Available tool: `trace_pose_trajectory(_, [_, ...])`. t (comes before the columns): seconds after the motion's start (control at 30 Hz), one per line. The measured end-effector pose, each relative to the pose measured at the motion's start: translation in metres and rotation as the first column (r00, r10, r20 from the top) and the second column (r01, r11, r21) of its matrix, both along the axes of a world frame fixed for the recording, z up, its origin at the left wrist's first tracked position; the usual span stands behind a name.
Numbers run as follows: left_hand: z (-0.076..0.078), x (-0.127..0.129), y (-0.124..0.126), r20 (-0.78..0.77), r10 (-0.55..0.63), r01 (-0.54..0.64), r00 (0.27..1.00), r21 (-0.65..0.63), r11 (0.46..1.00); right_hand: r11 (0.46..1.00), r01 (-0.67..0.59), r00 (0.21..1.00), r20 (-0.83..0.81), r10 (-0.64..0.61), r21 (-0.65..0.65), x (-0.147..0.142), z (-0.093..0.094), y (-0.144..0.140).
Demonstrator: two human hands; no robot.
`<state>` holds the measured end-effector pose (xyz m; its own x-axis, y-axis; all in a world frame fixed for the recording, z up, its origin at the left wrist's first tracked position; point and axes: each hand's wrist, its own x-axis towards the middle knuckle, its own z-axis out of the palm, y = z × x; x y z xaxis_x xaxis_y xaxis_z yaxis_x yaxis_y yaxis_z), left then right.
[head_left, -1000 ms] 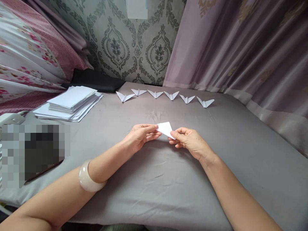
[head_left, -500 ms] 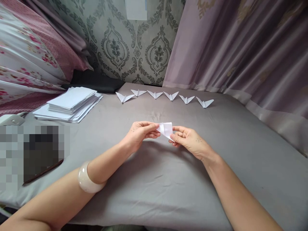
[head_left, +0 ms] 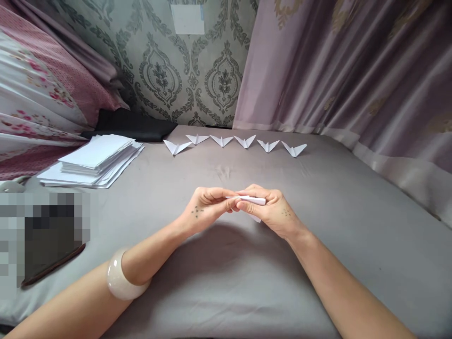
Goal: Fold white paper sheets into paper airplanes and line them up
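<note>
1. Left hand and right hand are together above the middle of the grey-covered table, fingertips meeting.
2. Both hands pinch one small folded white paper; it is seen edge-on, nearly flat, with a corner poking out below the right hand.
3. Left thumb and forefinger are clamped on the paper's left end; right fingers are closed over its right part.
4. White bangle sits on the left wrist.
5. Row of six folded paper pieces lies along the far edge of the table, spaced apart, none touching.
6. Stack of loose white sheets sits far left on the table, well apart from the hands.
7. No bins or trays in view; paper rests straight on the cloth.
8. Dark flat object lies at near left, partly blurred; can't tell what it is.
9. Pink curtain hangs behind on the right, patterned wall at the back.
</note>
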<state>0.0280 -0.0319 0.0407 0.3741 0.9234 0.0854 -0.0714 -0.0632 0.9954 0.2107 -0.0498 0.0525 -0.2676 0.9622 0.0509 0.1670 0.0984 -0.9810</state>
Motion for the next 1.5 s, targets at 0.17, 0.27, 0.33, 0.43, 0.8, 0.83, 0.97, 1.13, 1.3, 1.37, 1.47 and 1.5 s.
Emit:
trace_pose_trajectory(0.17, [0.000, 0.000, 0.001, 0.007, 0.015, -0.016, 1.000, 0.043, 0.999, 0.998, 0.047, 0.985, -0.164, -0.054, -0.043, -0.002, -0.004, -0.001])
trace_pose_trajectory(0.27, [-0.002, 0.001, 0.001, 0.018, 0.022, -0.023, 1.000, 0.066, 0.998, 0.999, 0.046, 0.982, -0.181, -0.049, -0.018, -0.001, -0.005, -0.001])
trace_pose_trajectory(0.33, [-0.003, 0.001, 0.001, 0.027, 0.022, -0.024, 0.999, 0.069, 0.997, 0.999, 0.048, 0.984, -0.172, -0.047, 0.000, 0.000, -0.005, -0.001])
trace_pose_trajectory(0.43, [-0.002, 0.002, 0.001, 0.040, 0.017, -0.019, 0.999, 0.053, 0.998, 0.998, 0.053, 0.989, -0.142, -0.048, 0.026, 0.000, -0.004, -0.001])
trace_pose_trajectory(0.8, [-0.003, -0.003, 0.007, 0.011, -0.042, 0.043, 0.999, -0.093, 0.995, 0.983, -0.143, 0.979, -0.162, 0.124, -0.113, 0.011, -0.001, 0.005])
trace_pose_trajectory(0.83, [-0.005, -0.003, 0.009, 0.012, -0.059, 0.060, 0.998, -0.124, 0.990, 0.977, -0.147, 0.978, -0.169, 0.121, -0.151, 0.011, -0.002, 0.006])
trace_pose_trajectory(0.97, [-0.013, -0.005, 0.018, 0.046, -0.123, 0.131, 0.991, -0.303, 0.944, 0.943, -0.023, 0.979, -0.198, -0.045, -0.331, 0.008, -0.014, 0.013])
trace_pose_trajectory(1.13, [-0.015, -0.007, 0.026, 0.033, -0.099, 0.104, 0.995, -0.411, 0.905, 0.899, 0.071, 0.965, -0.197, -0.171, -0.433, 0.001, -0.025, 0.020])
trace_pose_trajectory(1.3, [-0.017, -0.007, 0.035, -0.034, -0.049, 0.028, 0.998, -0.451, 0.892, 0.912, 0.143, 0.971, -0.126, -0.205, -0.386, -0.006, -0.032, 0.029])
trace_pose_trajectory(1.37, [-0.021, -0.008, 0.039, -0.070, 0.001, -0.033, 0.998, -0.456, 0.889, 0.914, 0.151, 0.974, -0.101, -0.202, -0.377, -0.009, -0.034, 0.033])
trace_pose_trajectory(1.47, [-0.028, -0.012, 0.044, -0.123, 0.078, -0.120, 0.989, -0.384, 0.916, 0.915, 0.125, 0.986, -0.057, -0.159, -0.384, -0.013, -0.032, 0.038])
trace_pose_trajectory(1.5, [-0.029, -0.013, 0.045, -0.151, 0.087, -0.135, 0.985, -0.346, 0.928, 0.916, 0.128, 0.988, -0.030, -0.151, -0.381, -0.015, -0.031, 0.039])
